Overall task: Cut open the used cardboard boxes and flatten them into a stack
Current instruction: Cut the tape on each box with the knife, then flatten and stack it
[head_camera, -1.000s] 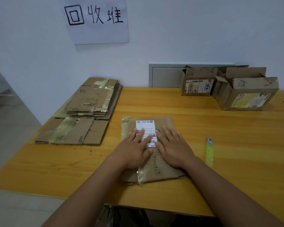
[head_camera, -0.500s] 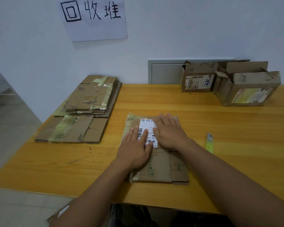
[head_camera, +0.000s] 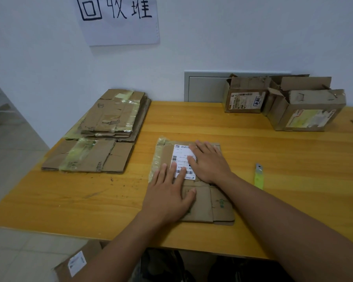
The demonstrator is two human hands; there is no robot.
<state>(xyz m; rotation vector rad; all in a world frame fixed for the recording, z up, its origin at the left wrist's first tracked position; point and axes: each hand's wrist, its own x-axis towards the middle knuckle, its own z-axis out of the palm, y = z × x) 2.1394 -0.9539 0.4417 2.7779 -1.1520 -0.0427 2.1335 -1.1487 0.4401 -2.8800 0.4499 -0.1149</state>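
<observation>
Floor, 7 o'clock: one cardboard box [head_camera: 77,261] with a white label lies below the table edge, partly hidden by the left forearm.

Table [head_camera: 90,200], 10 o'clock: a stack of flattened boxes [head_camera: 112,117] lies beside the wall. A single flattened sheet [head_camera: 88,156] with yellow-green tape lies at the stack's near side, touching it.

Wall, 12 o'clock: a paper sign [head_camera: 118,19] carries handwritten characters.

Table centre: the flattened box [head_camera: 200,202] lies flat, shipping label [head_camera: 181,159] facing up. The left hand [head_camera: 169,192] presses on its near-left part, fingers straight and spread, fingertips on the label. The right hand [head_camera: 210,161] presses on its far-right part, fingers straight, thumb on the label. Neither hand grips anything.

Table, 3 o'clock: a utility knife [head_camera: 258,176] with a yellow-green handle lies near the flattened box, apart from it.

Table, 1 to 2 o'clock: two uncut boxes stand against the wall with flaps open, the smaller box [head_camera: 245,98] just beside the larger box [head_camera: 306,112].
</observation>
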